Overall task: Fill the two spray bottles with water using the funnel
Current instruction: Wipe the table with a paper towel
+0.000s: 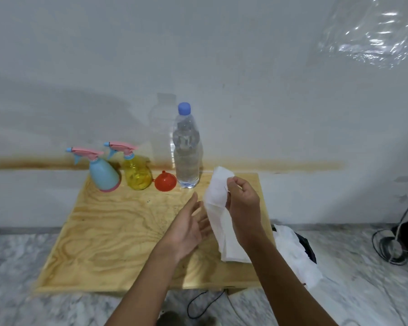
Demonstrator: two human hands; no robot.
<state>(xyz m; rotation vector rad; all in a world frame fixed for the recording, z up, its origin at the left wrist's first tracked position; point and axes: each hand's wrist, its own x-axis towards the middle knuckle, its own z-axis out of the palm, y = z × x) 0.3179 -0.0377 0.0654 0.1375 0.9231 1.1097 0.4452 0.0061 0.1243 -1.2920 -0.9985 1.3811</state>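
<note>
Head view: right hand pinches a white tissue; left hand hovers spread and empty at its nine o'clock. Blue spray bottle, yellow spray bottle, funnel and capped water bottle wait at twelve. Best park the tissue clear first.

The single view comes from a wide-angle camera worn on the person's head, looking forward and down over both forearms onto a wooden desk pushed against a pale wall. It sits close: the arms enter from the bottom edge, the desk fills the middle, its far edge meets the wall about halfway up, and marbled floor shows to either side. Straight lines bow toward the edges, and no second view shares the scene.
</note>
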